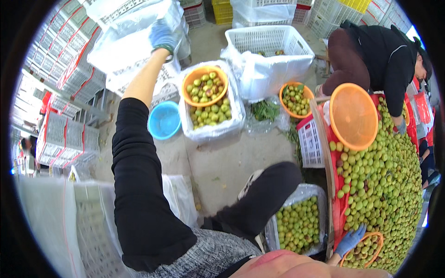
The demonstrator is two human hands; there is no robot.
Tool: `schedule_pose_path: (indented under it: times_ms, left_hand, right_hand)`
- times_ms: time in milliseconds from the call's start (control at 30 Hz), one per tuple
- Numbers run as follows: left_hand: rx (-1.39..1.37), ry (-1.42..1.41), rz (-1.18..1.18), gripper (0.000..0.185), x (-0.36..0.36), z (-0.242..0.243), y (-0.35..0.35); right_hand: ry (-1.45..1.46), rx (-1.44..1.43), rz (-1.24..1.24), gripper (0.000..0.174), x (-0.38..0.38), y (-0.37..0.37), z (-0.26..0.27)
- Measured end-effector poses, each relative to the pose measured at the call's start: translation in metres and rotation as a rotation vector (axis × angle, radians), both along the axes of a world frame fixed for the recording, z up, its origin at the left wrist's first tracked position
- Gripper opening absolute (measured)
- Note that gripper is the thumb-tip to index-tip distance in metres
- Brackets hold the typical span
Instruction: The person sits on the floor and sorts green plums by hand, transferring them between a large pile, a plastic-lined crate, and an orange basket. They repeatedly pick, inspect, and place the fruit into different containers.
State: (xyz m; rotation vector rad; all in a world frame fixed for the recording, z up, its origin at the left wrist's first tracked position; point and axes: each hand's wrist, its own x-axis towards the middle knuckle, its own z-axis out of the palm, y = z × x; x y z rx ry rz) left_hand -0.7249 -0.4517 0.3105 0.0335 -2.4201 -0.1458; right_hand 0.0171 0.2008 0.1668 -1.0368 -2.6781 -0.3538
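Note:
My left hand (162, 36), in a blue glove and blurred, reaches far out over a white crate wrapped in clear plastic film (128, 45). Whether its fingers hold the film cannot be made out. At lower right my right hand (350, 239), also gloved in blue, lies with fingers stretched at the edge of an orange basket (381, 239) partly filled with brownish-green jujubes (361, 252). Around that basket spreads a large heap of green jujubes (386, 184) on a red-lined sorting table (335, 215).
An orange basket of jujubes (187, 81) sits on a lined crate (240, 121), beside a blue basin (164, 121). Behind stands a white crate (299, 41). An empty orange basket (354, 114) rests on the heap near a co-worker (375, 52). A filled crate (323, 222) is beside my leg.

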Motion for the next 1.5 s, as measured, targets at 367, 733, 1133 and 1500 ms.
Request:
schedule_pose_path:
  times_ms: [367,733,1133,1500]
  left_hand:
    - [0.022,0.058,0.117,0.042,-0.070,-0.033,-0.123]
    - [0.450,0.446,0.140,0.049,0.035,0.143,-0.234]
    - [0.307,-0.168,-0.496,0.046,0.176,0.318,-0.080]
    - [0.442,-0.606,-1.135,0.044,0.253,0.230,0.035]
  right_hand:
    - [-0.050,-0.152,0.174,0.042,-0.133,-0.051,0.038]
    - [-0.135,-0.371,0.245,0.037,-0.122,-0.040,0.024]
    - [0.204,-0.454,0.310,0.033,-0.006,-0.078,0.042]
    - [0.715,-1.696,0.473,0.068,-0.175,-0.167,0.115]
